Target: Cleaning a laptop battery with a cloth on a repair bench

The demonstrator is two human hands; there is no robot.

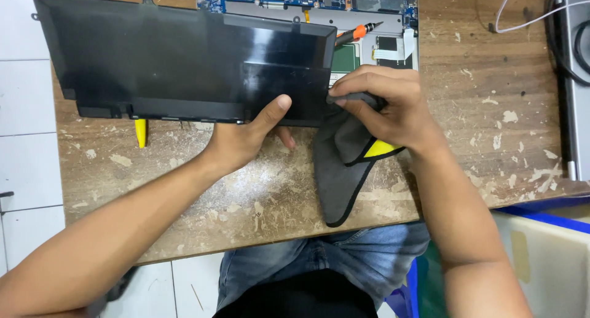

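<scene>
The left hand (246, 137) grips the black battery pack (184, 60) above the tabletop (258, 195), while the right hand (384, 106), pinching a grey cloth (341, 164), best wipes its edge gently, supported.

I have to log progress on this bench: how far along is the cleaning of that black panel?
Done: the long black panel is off and held above the opened laptop. In hand: the left hand steadies the panel's lower edge while the right hand presses a grey cloth against its right end. Left: I cannot tell how much is wiped; the orange-handled screwdriver lies on the laptop.
</scene>
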